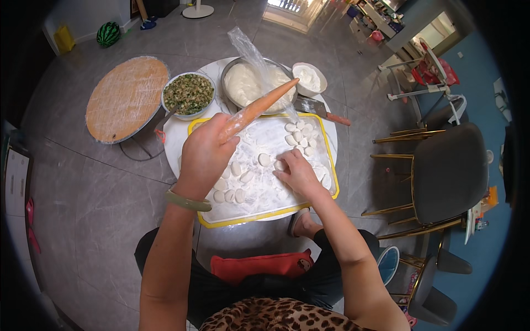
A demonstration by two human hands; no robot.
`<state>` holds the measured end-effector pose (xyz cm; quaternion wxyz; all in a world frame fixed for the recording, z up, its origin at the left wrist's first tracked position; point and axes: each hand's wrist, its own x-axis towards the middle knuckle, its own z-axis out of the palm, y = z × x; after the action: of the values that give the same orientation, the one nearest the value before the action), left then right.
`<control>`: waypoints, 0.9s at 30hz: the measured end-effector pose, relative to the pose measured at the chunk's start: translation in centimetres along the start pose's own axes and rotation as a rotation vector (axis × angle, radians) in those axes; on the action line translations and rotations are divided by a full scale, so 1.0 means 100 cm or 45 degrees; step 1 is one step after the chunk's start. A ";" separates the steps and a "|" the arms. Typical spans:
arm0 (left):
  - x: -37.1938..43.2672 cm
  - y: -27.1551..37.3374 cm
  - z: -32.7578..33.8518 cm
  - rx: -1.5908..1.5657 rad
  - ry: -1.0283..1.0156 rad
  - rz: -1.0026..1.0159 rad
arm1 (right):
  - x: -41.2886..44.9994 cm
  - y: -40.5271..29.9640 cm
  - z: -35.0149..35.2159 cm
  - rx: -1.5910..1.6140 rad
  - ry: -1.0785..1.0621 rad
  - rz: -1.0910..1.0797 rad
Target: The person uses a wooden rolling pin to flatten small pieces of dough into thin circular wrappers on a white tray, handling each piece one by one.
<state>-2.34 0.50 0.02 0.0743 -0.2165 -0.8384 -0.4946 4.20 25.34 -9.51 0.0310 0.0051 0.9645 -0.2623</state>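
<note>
My left hand (pixel 209 155) grips a tapered wooden rolling pin (pixel 258 109), raised over the floured mat (pixel 261 194) with its yellow rim. The pin's pointed end reaches toward the upper right. My right hand (pixel 302 173) is low over the mat, thumb and fingers around a small dough piece (pixel 280 165). Just left of it lies another round dough piece (pixel 263 159). Several floured pieces (pixel 235 168) are scattered at the mat's left, and a cluster of them (pixel 304 134) sits at the upper right. Flattened dough rounds (pixel 326 180) lie beside my right wrist, partly hidden.
Behind the mat stand a bowl of chopped green filling (pixel 189 94), a metal basin of dough (pixel 242 85) under plastic film, and a flour bowl (pixel 309 78). A cleaver (pixel 316 108) lies right of the basin. A round wooden board (pixel 126 97) is at left, grey chairs (pixel 449 173) at right.
</note>
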 end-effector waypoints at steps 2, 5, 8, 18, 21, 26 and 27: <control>0.000 -0.002 0.000 0.030 -0.004 0.009 | -0.004 -0.004 -0.003 0.187 0.079 -0.097; 0.000 0.001 0.002 -0.020 -0.005 -0.007 | 0.001 0.005 0.000 0.009 -0.015 -0.135; 0.000 0.000 0.000 -0.035 -0.039 -0.042 | 0.004 -0.002 0.004 0.022 -0.025 0.018; 0.000 0.004 0.003 -0.003 -0.024 0.021 | -0.001 -0.002 0.006 0.034 0.087 -0.122; -0.001 0.003 0.002 0.001 -0.020 0.014 | -0.001 -0.002 0.011 0.034 0.197 -0.300; -0.001 -0.002 0.002 0.032 -0.020 -0.020 | 0.000 0.013 -0.003 0.047 0.247 -0.188; -0.002 -0.002 0.002 0.014 -0.022 -0.022 | 0.002 0.022 -0.012 0.014 0.340 -0.168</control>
<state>-2.23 0.48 -0.29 0.0640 -0.2131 -0.8435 -0.4888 3.94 27.83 -9.58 -0.1148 -0.0233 0.9568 -0.2660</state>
